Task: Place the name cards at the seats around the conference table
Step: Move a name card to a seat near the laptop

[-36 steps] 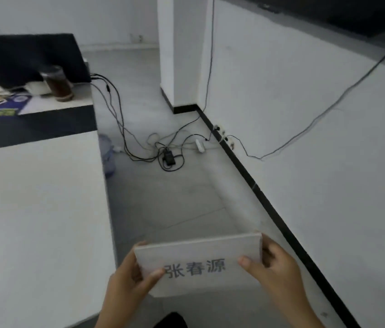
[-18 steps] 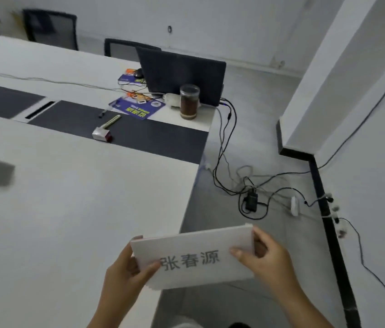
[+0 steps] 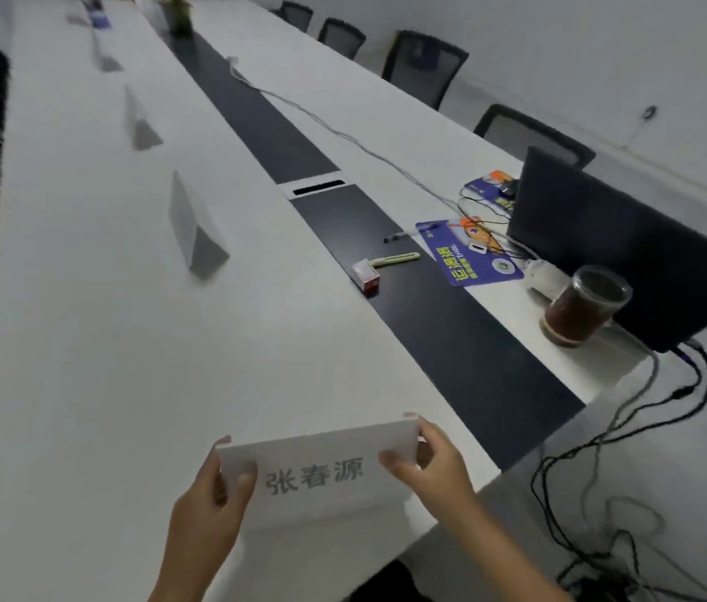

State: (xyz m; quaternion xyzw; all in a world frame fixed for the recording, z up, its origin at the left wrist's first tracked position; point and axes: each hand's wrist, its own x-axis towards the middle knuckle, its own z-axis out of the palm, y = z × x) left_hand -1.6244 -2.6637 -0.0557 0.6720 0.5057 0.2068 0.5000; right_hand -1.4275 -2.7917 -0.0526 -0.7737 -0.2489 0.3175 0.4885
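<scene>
A white name card (image 3: pixel 321 475) with three printed characters is held over the near end of the long white conference table (image 3: pixel 95 341). My left hand (image 3: pixel 208 510) pinches its left edge and my right hand (image 3: pixel 430 471) pinches its right edge. Three folded name cards stand in a row along the table's left side: one near (image 3: pixel 193 228), one further back (image 3: pixel 136 119), one far (image 3: pixel 104 54).
A dark strip (image 3: pixel 408 297) runs down the table's middle. On it lie a small red-and-white box (image 3: pixel 365 275) and a pen (image 3: pixel 399 236). At the right stand a laptop (image 3: pixel 617 249), a jar of brown liquid (image 3: pixel 582 304) and a blue pad (image 3: pixel 469 254). Cables (image 3: pixel 604 471) trail on the floor. Chairs (image 3: pixel 425 67) line the far side.
The view has swung left from the floor and wall onto the conference table. Both hands keep holding the card, which now hangs over the table's near end.
</scene>
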